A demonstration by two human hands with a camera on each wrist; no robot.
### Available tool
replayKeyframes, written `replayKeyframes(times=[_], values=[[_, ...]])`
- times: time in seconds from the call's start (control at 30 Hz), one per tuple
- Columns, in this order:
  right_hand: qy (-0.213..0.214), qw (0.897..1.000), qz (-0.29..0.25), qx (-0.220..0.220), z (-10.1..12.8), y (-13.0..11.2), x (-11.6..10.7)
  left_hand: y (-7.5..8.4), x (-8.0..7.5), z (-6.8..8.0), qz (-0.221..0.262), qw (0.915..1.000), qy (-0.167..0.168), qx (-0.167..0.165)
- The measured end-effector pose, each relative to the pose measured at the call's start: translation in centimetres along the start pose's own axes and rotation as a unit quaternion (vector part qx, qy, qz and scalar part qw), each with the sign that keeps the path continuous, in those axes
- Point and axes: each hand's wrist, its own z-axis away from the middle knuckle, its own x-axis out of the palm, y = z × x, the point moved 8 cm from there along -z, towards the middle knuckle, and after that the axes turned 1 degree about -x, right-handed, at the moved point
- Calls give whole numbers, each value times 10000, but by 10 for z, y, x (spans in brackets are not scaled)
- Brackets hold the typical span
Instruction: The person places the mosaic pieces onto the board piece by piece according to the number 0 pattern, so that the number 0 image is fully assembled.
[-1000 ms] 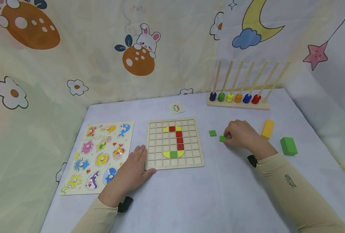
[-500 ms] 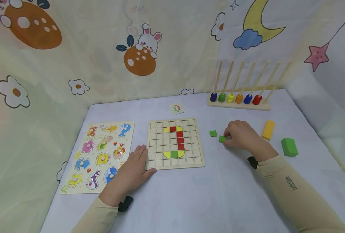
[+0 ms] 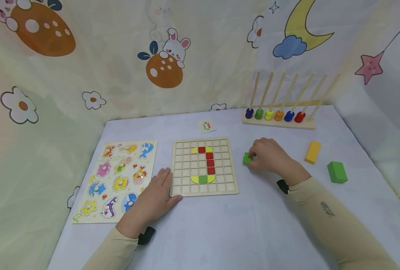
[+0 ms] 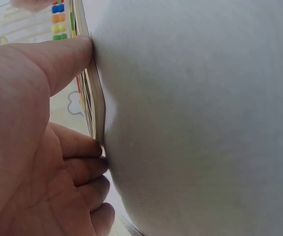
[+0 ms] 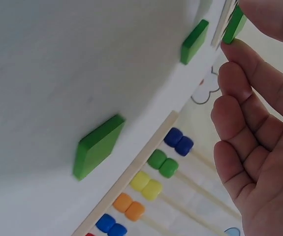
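Note:
A wooden grid board (image 3: 232, 187) lies mid-table, carrying a red column, yellow curved pieces and one green square. My left hand (image 3: 156, 195) rests flat at its lower left corner; in the left wrist view the thumb (image 4: 57, 54) and fingers press against the board's edge (image 4: 96, 93). Right of the board, my right hand (image 3: 250, 157) pinches a small green tile (image 3: 246, 159) just above the table. The right wrist view shows that tile (image 5: 234, 24) between thumb and fingertip, with two more green tiles (image 5: 194, 41) (image 5: 98, 146) lying flat on the table.
An animal puzzle board (image 3: 117, 180) lies left of the grid. A small pattern card (image 3: 206, 126) sits behind it. A bead rack (image 3: 277, 116) stands at the back right. A yellow block (image 3: 312, 152) and a green block (image 3: 336, 171) lie at the right.
My right hand has moved left with the green tile, closer to the grid board and over the other loose green tile. The left hand has stayed put.

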Motion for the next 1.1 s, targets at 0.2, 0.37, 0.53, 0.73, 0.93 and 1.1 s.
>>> replayKeyframes(times=[0.2, 0.37, 0.53, 0.73, 0.93, 1.1], values=[[43, 9998, -14, -210, -13, -20, -4, -1, 1, -1, -56, 10000, -3, -42], [161, 9988, -33, -464, -23, -40, -7, -1, 2, -2, -57, 10000, -3, -58], [202, 9979, -74, -610, -33, -57, -8, -1, 2, -1, -86, 9999, -4, -64], [163, 9973, -100, -713, -45, -74, -8, -1, 2, 0, -95, 9999, 46, -51], [133, 9968, -102, -779, -57, -89, -6, -2, 2, 0, -82, 9999, 39, -70], [91, 9956, 11, -930, -67, -105, -5, -3, 3, 0, -29, 10000, 32, -45]])
